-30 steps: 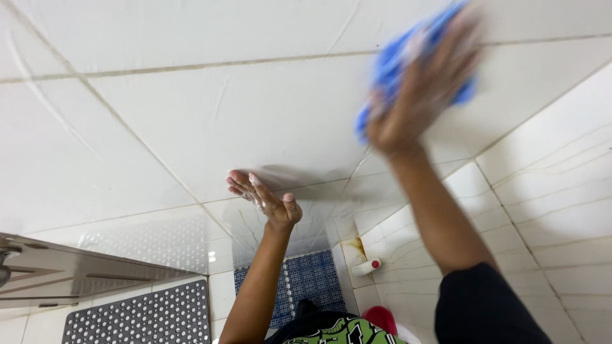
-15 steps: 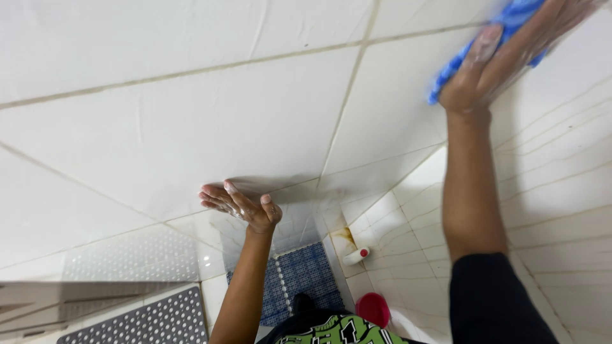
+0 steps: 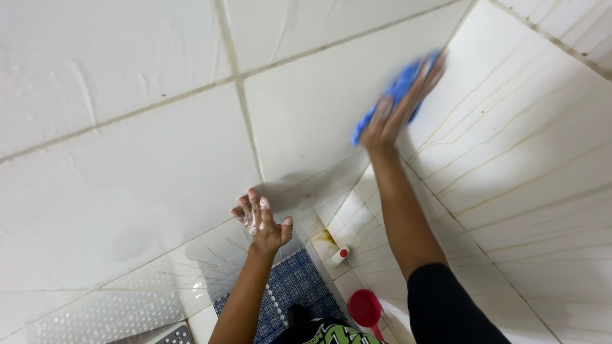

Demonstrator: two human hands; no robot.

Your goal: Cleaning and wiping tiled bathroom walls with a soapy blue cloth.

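Observation:
My right hand is raised high and presses a blue cloth flat against the white tiled wall, close to the corner where two walls meet. The hand and cloth are blurred by motion. My left hand is lower, fingers spread and flecked with white soap foam, and it rests against the same wall with nothing in it.
The side wall shows thin brownish drip streaks. Down below lie a blue mosaic floor, a white bottle with a red cap in the corner, and a red scoop. A dotted grey mat sits at the lower left.
My right hand with the blue cloth has swept left and down from the upper right, toward the wall corner. The view has shifted, and my left hand stays braced on the wall.

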